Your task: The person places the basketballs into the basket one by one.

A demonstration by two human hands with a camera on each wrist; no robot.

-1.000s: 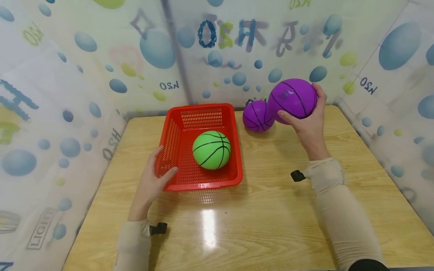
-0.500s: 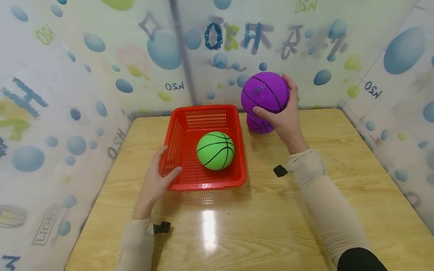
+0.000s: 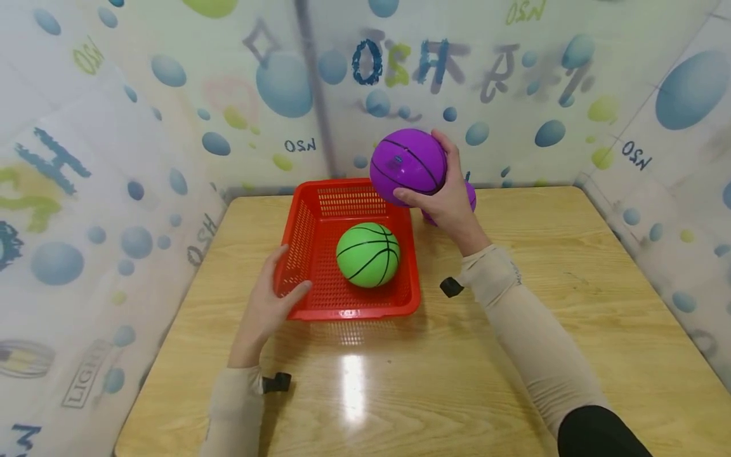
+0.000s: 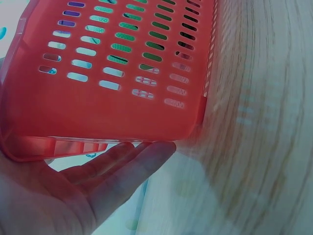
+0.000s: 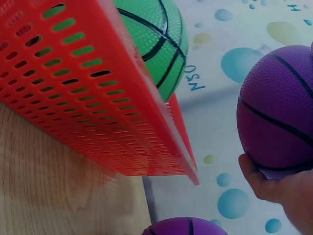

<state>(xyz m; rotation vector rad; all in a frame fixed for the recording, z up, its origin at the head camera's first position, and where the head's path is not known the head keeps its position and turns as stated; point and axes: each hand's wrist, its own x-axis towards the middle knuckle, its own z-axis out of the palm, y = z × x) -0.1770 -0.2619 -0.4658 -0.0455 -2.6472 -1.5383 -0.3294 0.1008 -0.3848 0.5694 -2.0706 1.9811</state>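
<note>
My right hand [image 3: 442, 197] grips a purple basketball [image 3: 408, 162] and holds it up over the back right corner of a red plastic basket [image 3: 414, 266]. Thumb and fingers spread around the ball's right side. Inside the basket sits a green basketball [image 3: 368, 255]. A second purple ball [image 3: 471, 197] rests on the table behind my right hand, mostly hidden by it. My left hand [image 3: 268, 308] is at the basket's front left corner. Its straight fingers [image 4: 132, 169] lie along the outer wall, and the thumb reaches over the rim in the head view.
The basket stands on a light wooden table [image 3: 457, 381], towards its back. A patterned wall sheet [image 3: 228, 76] with blue and green dots closes off the back and both sides. A small black device [image 3: 451, 287] is on each wrist.
My right hand has carried the purple ball leftward, from beside the second purple ball to above the basket's back right corner. My left hand stays at the basket; the head view has shifted slightly.
</note>
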